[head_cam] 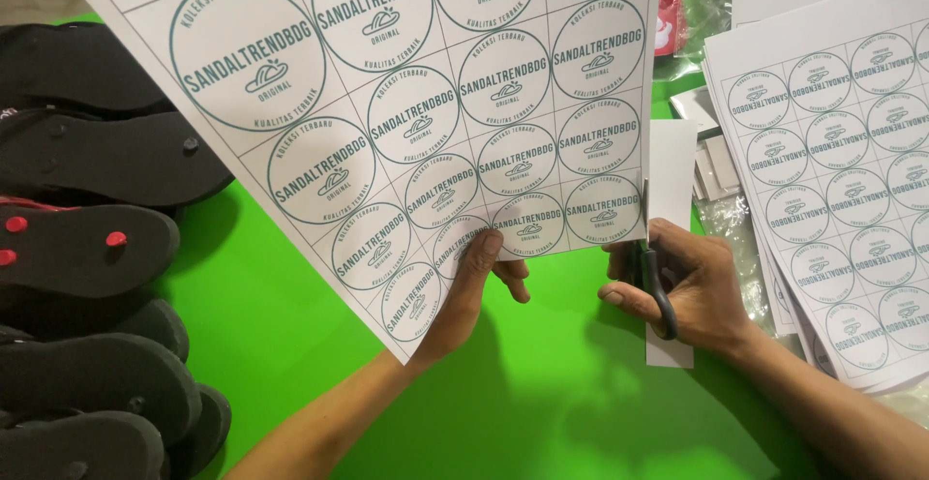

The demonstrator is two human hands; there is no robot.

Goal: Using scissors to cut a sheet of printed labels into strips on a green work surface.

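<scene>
Nearest the camera, two bare forearms over a bright green table surface [542, 393]. Left hand [472, 291] pinching the lower edge of a large white label sheet [416, 103], thumb on the printed face, remaining fingers tucked behind the paper, grip clenched on the sheet. Right hand [692, 286] closed around the dark handles of a pair of scissors [656, 282], fingers threaded through the loops, blades pointing up along the sheet's right edge. Just under and behind that hand, a narrow white paper strip [671, 165] standing beside the sheet's right margin; whether fully separated from the sheet, not clear. Sheet held up and tilted, lower left corner dipping toward the table, covered in rows of round teal-outlined labels with a small sandal drawing in each. At the left edge, a stack of black flip-flop soles [92, 248] lying overlapped, one showing red strap plugs. At the right, well apart from the raised sheet, a pile of matching label sheets [852, 190] lying flat. Farther back, between sheet and pile, small white paper offcuts [711, 141] and crinkled clear plastic wrapping [702, 1] near the top edge.
</scene>
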